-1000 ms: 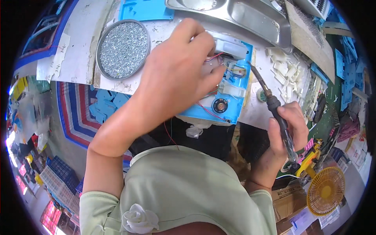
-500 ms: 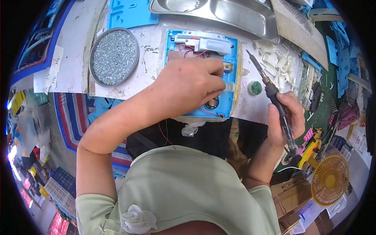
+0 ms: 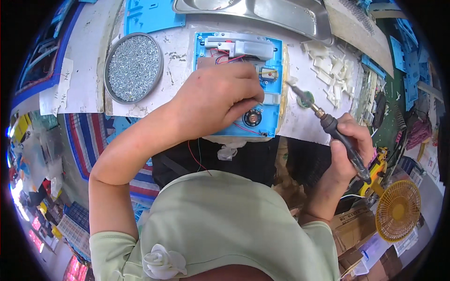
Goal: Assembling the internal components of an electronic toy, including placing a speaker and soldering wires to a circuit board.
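Observation:
My left hand (image 3: 218,100) rests with curled fingers on an open blue plastic housing (image 3: 272,61) that lies on the white bench. Inside the housing I see a grey mechanism at the top, red wires, a small motor and a round black speaker (image 3: 252,117). The fingertips pinch something small near the speaker; what it is stays hidden. My right hand (image 3: 348,145) grips a black-handled soldering iron (image 3: 328,124), its tip pointing up-left just off the housing's right edge, close to a small green round tin (image 3: 307,99).
A round tray of small screws (image 3: 133,68) sits at the left on the bench. A steel tray (image 3: 262,11) lies behind the housing. White plastic parts (image 3: 330,70) are piled at the right. A yellow fan (image 3: 398,210) stands at lower right.
The view has shifted so the housing sits lower and more central. My left hand slid down from the housing's top toward the speaker. The soldering iron stayed to the right.

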### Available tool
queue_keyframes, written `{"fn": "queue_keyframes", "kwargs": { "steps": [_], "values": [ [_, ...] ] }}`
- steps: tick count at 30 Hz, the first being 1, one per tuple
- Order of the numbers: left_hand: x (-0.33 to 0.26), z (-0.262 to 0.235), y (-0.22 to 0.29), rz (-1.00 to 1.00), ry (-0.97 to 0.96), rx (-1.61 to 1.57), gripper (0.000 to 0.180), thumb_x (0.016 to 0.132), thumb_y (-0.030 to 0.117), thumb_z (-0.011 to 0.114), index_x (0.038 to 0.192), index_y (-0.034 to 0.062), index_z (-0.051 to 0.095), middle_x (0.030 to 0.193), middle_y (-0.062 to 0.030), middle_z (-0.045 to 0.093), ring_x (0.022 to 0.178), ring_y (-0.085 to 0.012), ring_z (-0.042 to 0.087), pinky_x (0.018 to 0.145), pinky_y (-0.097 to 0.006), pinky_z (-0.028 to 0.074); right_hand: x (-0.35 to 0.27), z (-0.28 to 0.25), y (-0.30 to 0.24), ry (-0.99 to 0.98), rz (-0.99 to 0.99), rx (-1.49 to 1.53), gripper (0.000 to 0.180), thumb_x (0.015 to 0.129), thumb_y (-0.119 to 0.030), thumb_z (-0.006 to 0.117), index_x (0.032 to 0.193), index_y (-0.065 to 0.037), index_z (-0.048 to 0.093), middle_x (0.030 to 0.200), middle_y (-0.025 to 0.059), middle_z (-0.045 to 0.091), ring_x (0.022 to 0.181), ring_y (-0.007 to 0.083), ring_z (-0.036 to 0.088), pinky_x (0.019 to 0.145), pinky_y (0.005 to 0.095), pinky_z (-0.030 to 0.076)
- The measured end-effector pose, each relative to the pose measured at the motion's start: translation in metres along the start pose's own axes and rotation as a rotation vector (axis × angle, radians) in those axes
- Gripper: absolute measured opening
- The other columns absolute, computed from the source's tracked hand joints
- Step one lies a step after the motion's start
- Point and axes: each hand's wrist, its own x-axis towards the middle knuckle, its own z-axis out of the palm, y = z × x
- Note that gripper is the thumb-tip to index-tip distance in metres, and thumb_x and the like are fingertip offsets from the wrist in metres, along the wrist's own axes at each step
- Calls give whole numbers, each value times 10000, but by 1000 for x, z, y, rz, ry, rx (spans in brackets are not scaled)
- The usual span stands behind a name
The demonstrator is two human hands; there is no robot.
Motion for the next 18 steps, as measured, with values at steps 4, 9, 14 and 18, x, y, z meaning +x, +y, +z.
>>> {"fn": "queue_keyframes", "kwargs": {
  "steps": [4,9,14,18],
  "values": [
    [-3,-1,0,49,-55,73,142,788,11,741,899,30,654,1013,-80,602,877,-307,649,741,-395,532,4,3,-9,-117,107,45,275,732,-22,754,982,66,681,715,73,571,636,156,496,589,282,332],
    [-2,0,4,49,-70,100,172,775,6,746,874,32,608,1020,-90,603,900,-318,645,738,-402,538,7,8,-4,-203,129,-19,260,714,-50,773,949,31,697,683,54,576,584,139,473,549,285,312],
    [-4,0,2,73,-89,139,175,782,4,736,889,31,599,1037,-88,604,923,-316,644,731,-397,544,12,12,-4,-240,137,-30,256,702,-52,774,937,17,699,675,46,575,572,130,462,541,281,305],
    [-3,1,1,109,-49,126,169,788,11,730,897,37,604,1049,-85,605,927,-311,646,732,-395,550,14,15,-4,-245,134,-40,259,693,-49,771,934,12,700,676,45,577,566,131,458,536,281,306]
  ]
}}
